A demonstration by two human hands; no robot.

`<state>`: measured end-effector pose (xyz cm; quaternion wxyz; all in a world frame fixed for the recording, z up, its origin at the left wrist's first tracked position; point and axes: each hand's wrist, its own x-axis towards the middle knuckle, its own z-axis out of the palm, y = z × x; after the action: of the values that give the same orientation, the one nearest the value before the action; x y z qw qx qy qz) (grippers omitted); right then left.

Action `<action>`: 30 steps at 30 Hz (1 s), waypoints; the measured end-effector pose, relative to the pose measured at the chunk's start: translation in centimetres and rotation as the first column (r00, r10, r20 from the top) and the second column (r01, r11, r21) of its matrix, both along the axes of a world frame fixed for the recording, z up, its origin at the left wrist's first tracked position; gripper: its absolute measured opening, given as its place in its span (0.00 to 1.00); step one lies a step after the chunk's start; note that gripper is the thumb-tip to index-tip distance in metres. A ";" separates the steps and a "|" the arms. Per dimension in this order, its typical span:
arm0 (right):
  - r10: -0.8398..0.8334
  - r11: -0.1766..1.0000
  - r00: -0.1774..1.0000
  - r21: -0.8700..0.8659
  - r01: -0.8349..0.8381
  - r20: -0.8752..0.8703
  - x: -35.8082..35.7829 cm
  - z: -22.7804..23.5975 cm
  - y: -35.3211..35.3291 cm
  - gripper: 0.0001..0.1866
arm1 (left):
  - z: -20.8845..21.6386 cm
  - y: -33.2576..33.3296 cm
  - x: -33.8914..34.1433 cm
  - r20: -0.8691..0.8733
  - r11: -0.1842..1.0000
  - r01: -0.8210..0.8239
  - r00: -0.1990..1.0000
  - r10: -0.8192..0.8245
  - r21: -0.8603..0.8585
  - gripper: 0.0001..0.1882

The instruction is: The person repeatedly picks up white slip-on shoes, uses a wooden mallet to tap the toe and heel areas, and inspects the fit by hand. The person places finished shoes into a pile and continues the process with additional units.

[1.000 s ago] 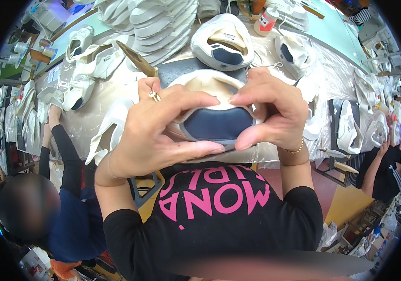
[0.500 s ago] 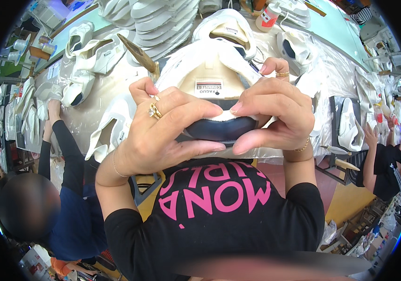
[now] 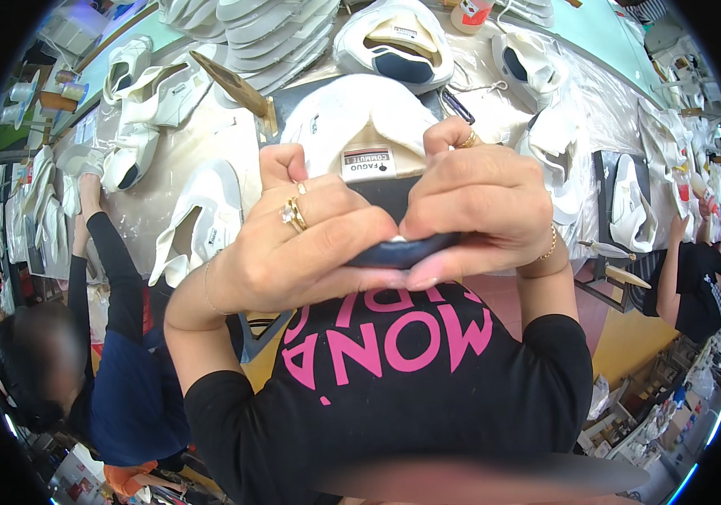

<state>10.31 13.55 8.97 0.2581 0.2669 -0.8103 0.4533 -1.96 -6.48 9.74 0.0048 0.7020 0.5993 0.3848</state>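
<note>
A white shoe upper (image 3: 318,118) with a cream lining and a label inside lies before me, its opening toward me. Both my hands grip its heel end, thumbs beneath and index fingers over the top edge. My left hand (image 3: 310,240), with rings on its fingers, is closed on the left part of the navy heel piece (image 3: 402,253). Closed on the right part is my right hand (image 3: 482,210). The fingertips meet near the middle, where a small bit of white shows. The hands cover much of the heel.
Behind lies another white shoe upper (image 3: 348,38). A pointed wooden peg (image 3: 230,82) juts up at the left, near stacked white pieces (image 3: 276,42). More uppers (image 3: 200,210) rest on the plastic-covered table. A co-worker's dark sleeve (image 3: 116,269) reaches in at left; another person (image 3: 687,282) works at right.
My hands have drawn closer together over the heel edge, and the navy heel piece now shows as a thinner curved strip. The upper's front part looks lower and flatter.
</note>
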 end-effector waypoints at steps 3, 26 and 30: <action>0.061 0.992 0.994 -0.118 -0.050 0.088 0.4 0.1 -0.1 0.18 | 0.1 0.1 0.0 -0.002 0.999 -0.036 0.999 0.036 0.001 0.25; 0.046 0.927 0.814 -0.328 0.182 0.579 2.0 -4.9 -1.9 0.09 | -3.3 -2.6 0.8 0.448 0.903 -0.046 0.857 0.256 -0.427 0.08; 0.096 0.912 0.809 -0.378 0.162 0.579 2.0 -5.0 -2.0 0.09 | -3.3 -2.3 0.8 0.491 0.913 0.004 0.844 0.216 -0.408 0.07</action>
<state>12.31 11.53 3.92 0.0537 0.0394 -0.7411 0.6681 -1.19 -8.75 6.41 0.2878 0.5190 0.6783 0.4333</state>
